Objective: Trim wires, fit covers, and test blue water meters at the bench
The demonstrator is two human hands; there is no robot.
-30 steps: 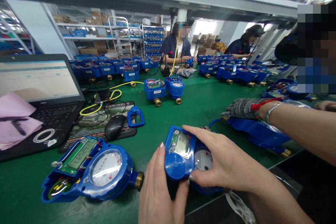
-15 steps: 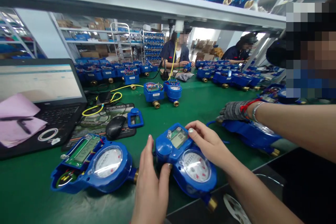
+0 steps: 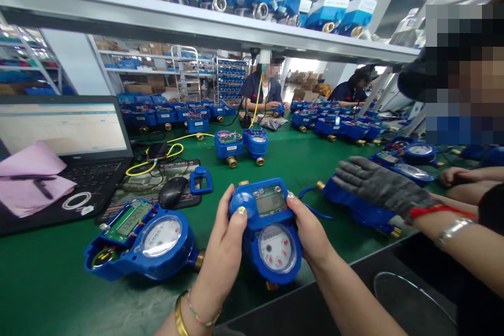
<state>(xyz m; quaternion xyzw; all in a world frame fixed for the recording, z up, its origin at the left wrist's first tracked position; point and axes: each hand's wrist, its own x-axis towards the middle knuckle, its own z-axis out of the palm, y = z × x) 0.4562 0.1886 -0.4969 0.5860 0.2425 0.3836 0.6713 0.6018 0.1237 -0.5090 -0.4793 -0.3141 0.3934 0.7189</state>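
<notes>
A blue water meter [image 3: 268,231] with a small LCD on top and a round white dial below stands upright near the front edge of the green table [image 3: 299,163]. My left hand [image 3: 224,247] grips its left side, thumb on the round blue cap. My right hand [image 3: 311,231] holds its right side, fingertips by the LCD. To the left lies a second blue meter [image 3: 145,241] with its cover off, showing a green circuit board and wires.
A laptop [image 3: 63,131] with pink papers stands at the left, with a black mouse [image 3: 173,191] and a blue cover piece [image 3: 200,181] on a pad. A co-worker's grey-gloved hand [image 3: 378,184] rests over a meter at the right. Many blue meters fill the far table.
I have turned the meter from lying tilted to upright and square to me. Both hands shifted to its sides. The co-worker's gloved hand moved right and opened flat.
</notes>
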